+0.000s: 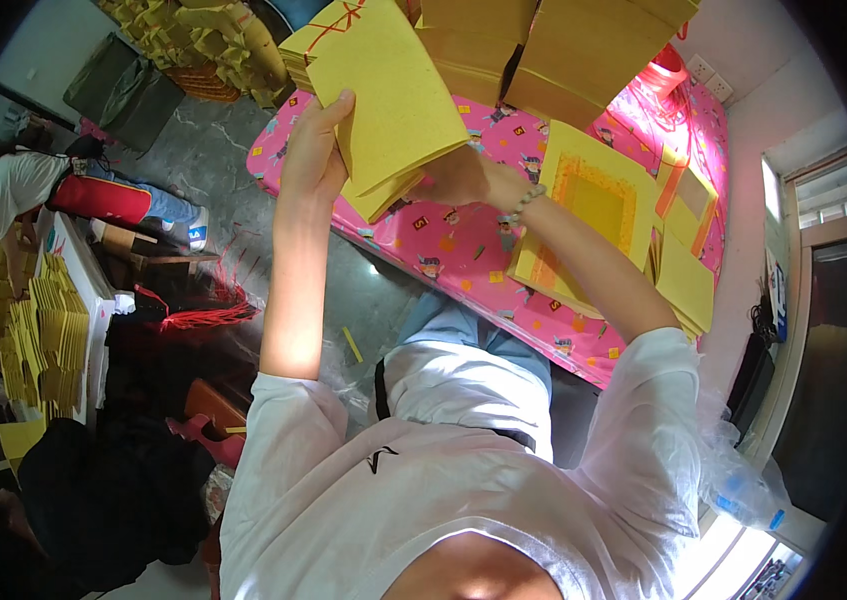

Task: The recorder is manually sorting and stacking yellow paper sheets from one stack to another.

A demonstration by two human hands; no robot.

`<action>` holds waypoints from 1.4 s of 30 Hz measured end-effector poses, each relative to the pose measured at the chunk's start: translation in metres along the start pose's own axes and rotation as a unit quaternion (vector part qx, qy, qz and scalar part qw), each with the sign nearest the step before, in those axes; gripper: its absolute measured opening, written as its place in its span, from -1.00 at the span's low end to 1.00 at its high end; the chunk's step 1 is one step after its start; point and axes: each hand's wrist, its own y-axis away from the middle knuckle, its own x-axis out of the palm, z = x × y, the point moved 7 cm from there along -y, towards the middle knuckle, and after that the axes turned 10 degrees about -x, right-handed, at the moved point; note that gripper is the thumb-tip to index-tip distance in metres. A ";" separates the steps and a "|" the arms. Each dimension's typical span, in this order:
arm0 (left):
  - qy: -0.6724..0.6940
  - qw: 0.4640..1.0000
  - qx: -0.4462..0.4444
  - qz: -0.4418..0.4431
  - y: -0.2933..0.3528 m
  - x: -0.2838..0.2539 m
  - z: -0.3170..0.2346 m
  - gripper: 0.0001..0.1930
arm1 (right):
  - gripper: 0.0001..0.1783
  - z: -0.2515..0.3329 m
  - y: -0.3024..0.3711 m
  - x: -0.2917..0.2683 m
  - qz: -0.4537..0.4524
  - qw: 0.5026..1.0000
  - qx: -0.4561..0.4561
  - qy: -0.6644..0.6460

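Observation:
My left hand (320,150) is closed on the left edge of a folded stack of yellow paper (393,100), its thumb on top. The stack is tilted above the near edge of a table with a pink patterned cover (423,240). A red string (335,28) lies across yellow paper at the stack's far end. My right hand (458,178), with a beaded bracelet (526,203) on the wrist, meets the stack's lower right corner. Its fingers are mostly hidden in shadow behind the paper.
Yellow sheets with an orange printed border (568,180) lie on the table's right. Large yellow-brown stacks (583,50) stand at the back, near red strings (668,95). At left, another person (63,190) bends over a table of yellow paper bundles (48,330). Red strings (203,315) hang nearby.

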 end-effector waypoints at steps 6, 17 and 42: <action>0.000 0.994 0.007 -0.109 0.003 -0.060 0.008 -0.61 | -0.07 0.047 -0.012 0.029 0.177 0.982 0.044 0.045; -0.005 0.960 -0.107 -0.258 -0.031 -0.168 0.110 -0.68 | -0.32 0.047 0.000 0.041 0.196 0.979 0.010 0.055; -0.316 0.825 0.011 -0.468 -0.036 -0.166 0.109 -0.58 | -0.80 0.070 0.265 -0.120 -0.307 0.930 0.196 -0.059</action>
